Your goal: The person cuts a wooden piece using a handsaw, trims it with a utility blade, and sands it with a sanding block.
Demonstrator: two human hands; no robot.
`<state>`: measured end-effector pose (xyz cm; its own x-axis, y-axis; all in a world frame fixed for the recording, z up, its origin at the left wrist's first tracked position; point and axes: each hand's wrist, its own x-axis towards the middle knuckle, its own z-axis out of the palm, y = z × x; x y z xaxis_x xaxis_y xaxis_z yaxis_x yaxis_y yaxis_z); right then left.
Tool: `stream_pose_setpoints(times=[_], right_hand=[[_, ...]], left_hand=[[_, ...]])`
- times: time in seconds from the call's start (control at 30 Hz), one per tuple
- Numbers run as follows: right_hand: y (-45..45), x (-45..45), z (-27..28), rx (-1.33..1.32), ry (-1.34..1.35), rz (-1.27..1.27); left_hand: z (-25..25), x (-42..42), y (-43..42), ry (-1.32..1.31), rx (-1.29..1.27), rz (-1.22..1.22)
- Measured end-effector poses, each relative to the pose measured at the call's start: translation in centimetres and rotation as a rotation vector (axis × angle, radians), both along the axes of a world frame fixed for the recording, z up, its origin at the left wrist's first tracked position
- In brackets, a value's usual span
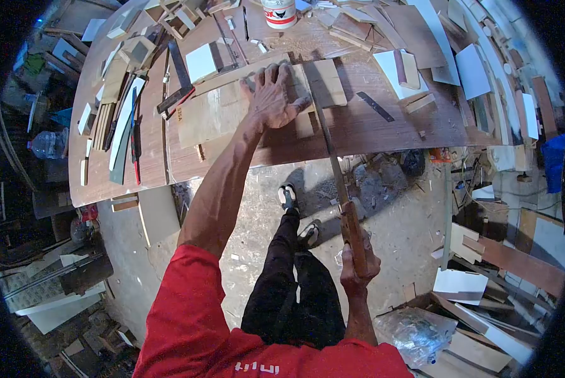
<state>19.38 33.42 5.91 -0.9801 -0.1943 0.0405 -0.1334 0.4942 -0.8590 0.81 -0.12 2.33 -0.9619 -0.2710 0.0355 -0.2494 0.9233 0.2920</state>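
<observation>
My left hand (273,97) presses down on a pale plywood board (210,113) on the workbench, its fingers spread and the thumb pointing toward the saw. My right hand (360,261) is wrapped round the wooden handle of a handsaw (328,140), below the bench's near edge. The saw's long narrow blade runs up from the handle and crosses the board just right of my left hand. Another part of pale wood (330,82) shows to the right of the blade; whether it is joined to the board, I cannot tell.
On the brown bench top (270,142) lie a try square (180,79), a dark metal strip (375,106), white-faced offcuts (200,63) and wood strips (114,88). A white tub (279,14) stands at the back. Scrap boards (462,285) and a plastic bag (415,334) lie at right.
</observation>
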Motion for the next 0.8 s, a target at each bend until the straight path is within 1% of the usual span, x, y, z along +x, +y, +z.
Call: stream_pose_setpoints(times=[0.13,0.23,0.33,0.43,0.53,0.6,0.73,0.8], right_hand=[[-0.1,0.1,0.3,0.023,-0.03,0.002],[0.0,0.2,0.2,0.009,-0.01,0.005],[0.1,0.4,0.2,-0.021,0.065,0.054],[0.3,0.6,-0.3,-0.034,0.054,0.063],[-0.1,0.3,-0.1,0.016,0.074,0.063],[-0.6,0.0,0.7,-0.033,-0.148,-0.021],[-0.8,-0.1,0.1,-0.033,-0.061,-0.016],[-0.8,0.2,0.3,-0.05,-0.098,-0.009]], left_hand=[[-0.8,-0.3,-0.5,0.024,-0.043,-0.037],[-1.0,-0.3,-0.5,0.0,-0.03,-0.03],[-0.9,-0.2,-0.5,0.042,-0.021,-0.038],[-0.9,-0.2,-0.7,0.017,-0.022,-0.029],[-1.3,-0.3,-1.0,-0.043,0.024,-0.046],[-1.9,-0.3,-0.8,0.03,-0.05,-0.019],[-1.5,-0.3,-0.7,0.063,-0.064,-0.024],[-0.8,-0.3,-0.6,-0.009,0.029,-0.033]])
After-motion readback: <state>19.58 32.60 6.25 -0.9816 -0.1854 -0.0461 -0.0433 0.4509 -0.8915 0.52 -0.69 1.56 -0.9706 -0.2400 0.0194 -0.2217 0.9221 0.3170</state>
